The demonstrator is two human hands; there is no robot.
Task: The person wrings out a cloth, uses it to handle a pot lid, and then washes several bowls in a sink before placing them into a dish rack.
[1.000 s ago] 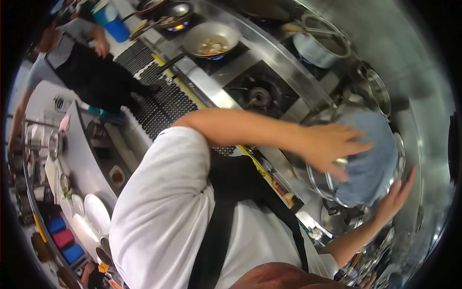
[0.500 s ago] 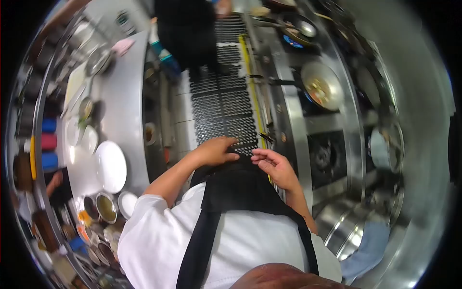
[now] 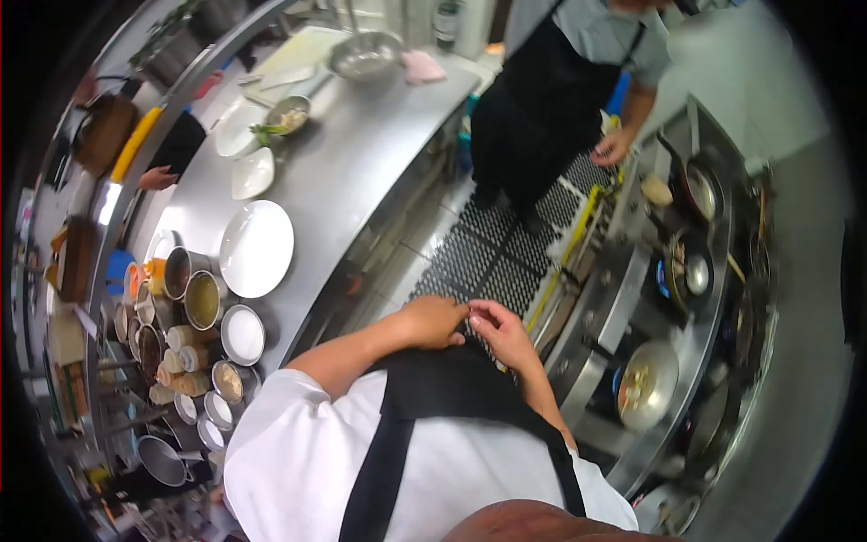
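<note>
Both hands at waist on black cloth apron (image 3: pixel 452 384): left hand (image 3: pixel 436 322) curled, fingers on its top edge; right hand (image 3: pixel 498 331) pinching same edge w/ fingertips. Below: black perforated floor mat (image 3: pixel 492 262). Left: curved steel desk (image 3: pixel 361 172) w/ round white plate (image 3: pixel 256 248). Right: pan (image 3: pixel 647 385) on stove.

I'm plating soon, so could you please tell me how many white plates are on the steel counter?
3: a large round plate near the sauce pots, a smaller one beyond it, another farther along. Others may be hidden.
</note>
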